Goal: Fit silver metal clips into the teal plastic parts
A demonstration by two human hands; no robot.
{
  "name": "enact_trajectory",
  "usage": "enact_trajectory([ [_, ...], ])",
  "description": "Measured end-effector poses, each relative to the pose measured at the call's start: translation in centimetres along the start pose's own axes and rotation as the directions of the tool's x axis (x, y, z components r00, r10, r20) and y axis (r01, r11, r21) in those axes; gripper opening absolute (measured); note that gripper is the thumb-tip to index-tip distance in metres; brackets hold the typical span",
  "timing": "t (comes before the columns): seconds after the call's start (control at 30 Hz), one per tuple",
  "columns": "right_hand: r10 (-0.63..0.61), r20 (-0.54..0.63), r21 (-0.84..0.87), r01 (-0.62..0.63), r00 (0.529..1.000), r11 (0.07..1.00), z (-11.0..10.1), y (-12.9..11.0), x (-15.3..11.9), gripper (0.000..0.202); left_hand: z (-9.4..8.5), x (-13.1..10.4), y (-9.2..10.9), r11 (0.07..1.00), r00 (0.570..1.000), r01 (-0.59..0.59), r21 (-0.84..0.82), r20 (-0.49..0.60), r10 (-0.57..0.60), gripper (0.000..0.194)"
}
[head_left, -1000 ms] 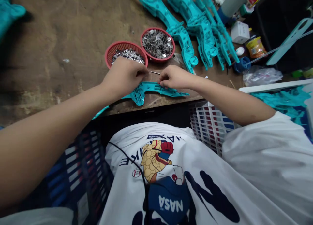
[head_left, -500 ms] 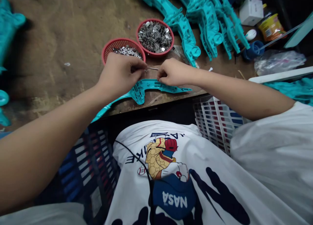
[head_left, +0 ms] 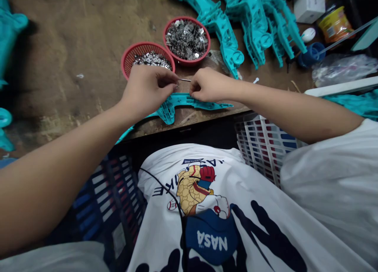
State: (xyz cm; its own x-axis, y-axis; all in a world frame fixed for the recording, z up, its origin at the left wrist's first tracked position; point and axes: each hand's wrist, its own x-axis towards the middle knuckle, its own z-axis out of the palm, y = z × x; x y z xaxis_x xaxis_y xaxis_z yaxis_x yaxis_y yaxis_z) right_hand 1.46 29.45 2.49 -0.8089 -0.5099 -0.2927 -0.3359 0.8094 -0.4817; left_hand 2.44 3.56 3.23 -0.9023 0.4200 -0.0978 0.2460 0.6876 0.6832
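Note:
A thin metal rod (head_left: 184,80) spans the gap between my two hands, level with the ground of the table. My left hand (head_left: 147,87) pinches its left end between thumb and fingers. At the other end, the curled fingers of my right hand (head_left: 206,85) close round it, hiding that end. Just below both hands, a turquoise plastic part (head_left: 168,111) lies along the table's front edge. Beyond my left hand stands a red basket (head_left: 127,55) of small metal plates. A second red basket (head_left: 209,43), full of small metal pieces, touches it on the right.
Several turquoise parts (head_left: 221,28) lie at the back right, others (head_left: 12,24) at the far left. A white box (head_left: 309,5), a yellow-labelled bottle (head_left: 333,22) and a blue cup (head_left: 311,54) stand right. Crates (head_left: 260,138) sit below the table edge.
The view has shifted slightly. Both hands hold nearly the same pose over the turquoise part, with the rod still between them.

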Motion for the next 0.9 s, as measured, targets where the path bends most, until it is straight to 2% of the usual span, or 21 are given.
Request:
enact_trajectory([
  [0.23,0.052,-0.046,-0.021,-0.053,0.998,0.998,1.2,-0.4,-0.8,0.020,0.5,-0.3,0.0,0.997,0.999,0.041,-0.069,0.017,-0.040,0.051],
  [0.33,0.014,-0.054,-0.014,-0.014,0.998,1.000,1.3,0.1,-1.1,0.016,0.5,-0.2,0.5,0.992,0.999,0.053,-0.117,0.003,-0.053,0.049],
  [0.43,-0.027,-0.055,-0.017,0.026,0.998,1.000,0.2,-0.1,-1.5,0.019,0.9,-0.1,0.7,0.983,0.997,0.066,-0.169,-0.019,-0.071,0.049],
  [0.57,-0.045,-0.178,0.110,0.065,0.983,0.992,-1.8,-1.8,-1.9,0.037,1.9,-0.5,0.7,0.977,0.997,0.043,-0.207,-0.052,-0.055,0.052],
  [0.67,-0.064,-0.186,0.136,0.090,0.980,0.987,-2.4,-2.8,-2.1,0.036,2.8,-1.0,0.8,0.951,0.993,0.065,-0.301,-0.073,-0.091,0.049],
  [0.77,-0.100,-0.173,0.062,0.112,0.980,0.992,-2.3,-2.5,-2.0,0.035,2.8,-1.2,0.8,0.883,0.987,0.138,-0.449,-0.011,-0.160,0.037],
  [0.83,-0.173,-0.155,0.003,0.175,0.973,0.985,-2.3,-1.6,-1.8,0.036,2.3,-1.0,0.7,0.844,0.986,0.162,-0.511,0.046,-0.162,0.031],
  [0.9,-0.250,-0.124,-0.055,0.245,0.960,0.968,-2.3,-0.5,-1.5,0.039,1.4,-0.7,0.6,0.881,0.990,0.139,-0.452,0.075,-0.118,0.031],
])
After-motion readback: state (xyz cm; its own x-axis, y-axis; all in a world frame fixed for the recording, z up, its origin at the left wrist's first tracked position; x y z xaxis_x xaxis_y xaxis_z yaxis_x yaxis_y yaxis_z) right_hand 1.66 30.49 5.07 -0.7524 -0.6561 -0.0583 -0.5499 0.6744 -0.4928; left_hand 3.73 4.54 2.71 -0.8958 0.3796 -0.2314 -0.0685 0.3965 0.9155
